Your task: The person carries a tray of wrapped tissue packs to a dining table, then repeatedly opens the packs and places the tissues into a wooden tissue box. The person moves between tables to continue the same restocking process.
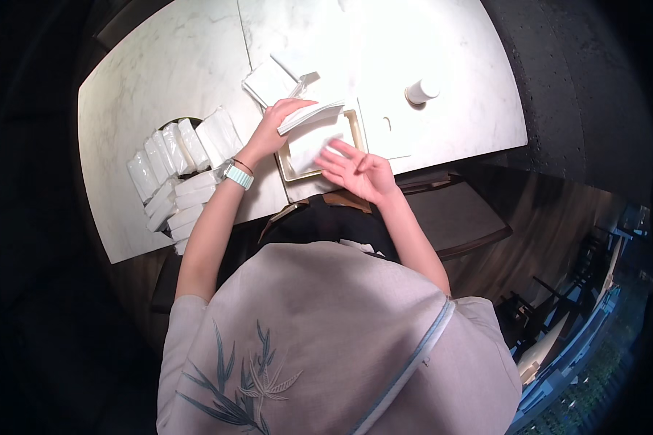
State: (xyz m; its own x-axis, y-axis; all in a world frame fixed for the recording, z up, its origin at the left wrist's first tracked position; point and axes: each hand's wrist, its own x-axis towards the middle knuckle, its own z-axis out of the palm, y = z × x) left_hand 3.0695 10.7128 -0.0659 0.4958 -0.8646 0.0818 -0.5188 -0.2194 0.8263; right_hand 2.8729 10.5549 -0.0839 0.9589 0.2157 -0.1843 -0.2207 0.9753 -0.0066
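Observation:
My left hand [277, 122] grips a folded stack of white paper napkins [313, 115], tilted above a shallow cream-coloured box [357, 130]. White paper [307, 149] lies inside the box. My right hand [362, 173] is palm up at the box's near right side, fingers spread and holding nothing. Its blurred fingertips are close to the paper; whether they touch it I cannot tell. Just beyond my left hand lies a white packet [269, 81] with crumpled clear plastic film [300, 87] at its edge.
Several plastic-wrapped white napkin packs [168, 149] are heaped on a dark round tray [188, 120] at the left. A white cup [423, 91] stands to the right on the marble-patterned table [468, 122]. Dark chairs [457, 217] sit along the near edge.

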